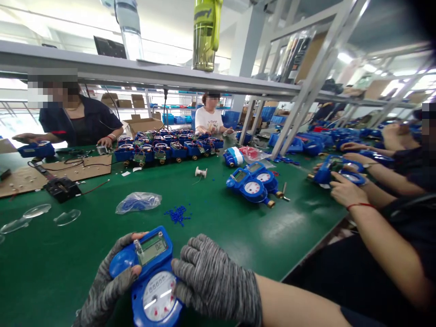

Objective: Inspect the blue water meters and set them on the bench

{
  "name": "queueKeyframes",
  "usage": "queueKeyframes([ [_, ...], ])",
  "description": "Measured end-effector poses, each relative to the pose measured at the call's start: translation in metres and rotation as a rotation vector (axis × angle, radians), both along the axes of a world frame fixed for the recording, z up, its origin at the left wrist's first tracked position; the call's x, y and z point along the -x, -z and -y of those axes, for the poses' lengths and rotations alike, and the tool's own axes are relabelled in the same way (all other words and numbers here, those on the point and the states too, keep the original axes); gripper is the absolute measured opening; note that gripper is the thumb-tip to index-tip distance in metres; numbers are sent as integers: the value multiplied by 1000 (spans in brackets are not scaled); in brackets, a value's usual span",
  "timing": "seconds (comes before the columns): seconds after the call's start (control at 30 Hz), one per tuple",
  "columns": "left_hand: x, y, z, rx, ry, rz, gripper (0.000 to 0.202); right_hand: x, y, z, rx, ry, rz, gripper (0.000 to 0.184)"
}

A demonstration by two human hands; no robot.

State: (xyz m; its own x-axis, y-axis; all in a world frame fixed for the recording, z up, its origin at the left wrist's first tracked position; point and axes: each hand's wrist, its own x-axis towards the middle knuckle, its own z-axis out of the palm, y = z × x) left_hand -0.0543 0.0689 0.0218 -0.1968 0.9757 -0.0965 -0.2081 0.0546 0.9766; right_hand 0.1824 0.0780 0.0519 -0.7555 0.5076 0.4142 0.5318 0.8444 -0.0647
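Observation:
I hold a blue water meter (155, 277) with a small LCD screen and a round dial at the near edge of the green table (218, 227). My left hand (107, 284), in a grey fingerless glove, grips its left side with the thumb on the blue cap. On the meter's right side my right hand (211, 277), in a grey striped glove, is closed against the body.
A clear bag of blue parts (138, 202) and loose blue pellets (177, 214) lie ahead. Two blue meters (254, 181) sit right of centre, several more in rows (166, 147) at the back. Clear lenses (37, 211) lie left. Other people work opposite and at the right.

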Motion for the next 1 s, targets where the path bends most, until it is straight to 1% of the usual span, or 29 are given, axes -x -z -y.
queueKeyframes([
  [0.07,0,1,0,4,-11,9,72,1,3,4,-67,26,46,40],
  [0.13,0,1,0,15,-20,36,72,3,7,8,-73,49,72,44],
  [0.2,-1,1,1,31,-25,50,73,3,7,9,-11,24,86,35],
  [0.27,-2,2,2,42,-23,56,75,-2,5,6,184,-9,25,22],
  [0.33,-6,3,3,21,-38,83,73,-11,8,-5,423,-35,-78,21],
  [0.37,-9,5,3,-3,-67,91,70,-16,12,-14,529,-25,-158,24],
  [0.4,-12,6,4,-35,-112,83,65,-20,20,-27,593,5,-249,25],
  [0.43,-15,7,5,-69,-160,57,60,-25,31,-42,620,61,-336,26],
  [0.47,-18,7,7,-102,-209,19,55,-28,43,-59,611,182,-447,25],
  [0.5,-20,8,8,-132,-249,-24,50,-30,56,-77,555,352,-511,23],
  [0.53,-22,9,9,-158,-274,-64,48,-30,69,-94,513,498,-496,22],
  [0.6,-24,10,11,-203,-292,-113,43,-28,89,-123,479,626,-455,20],
  [0.67,-24,11,11,-226,-306,-126,40,-22,98,-141,476,670,-405,18],
  [0.73,-23,11,10,-232,-312,-124,42,-15,98,-148,470,696,-360,15],
  [0.8,-22,10,8,-235,-297,-105,47,-10,95,-149,469,696,-323,12],
  [0.9,-16,7,4,-208,-198,-46,51,-7,93,-150,477,680,-307,10],
  [1.0,-7,7,1,-179,-81,8,52,-9,90,-153,502,671,-343,8],
])
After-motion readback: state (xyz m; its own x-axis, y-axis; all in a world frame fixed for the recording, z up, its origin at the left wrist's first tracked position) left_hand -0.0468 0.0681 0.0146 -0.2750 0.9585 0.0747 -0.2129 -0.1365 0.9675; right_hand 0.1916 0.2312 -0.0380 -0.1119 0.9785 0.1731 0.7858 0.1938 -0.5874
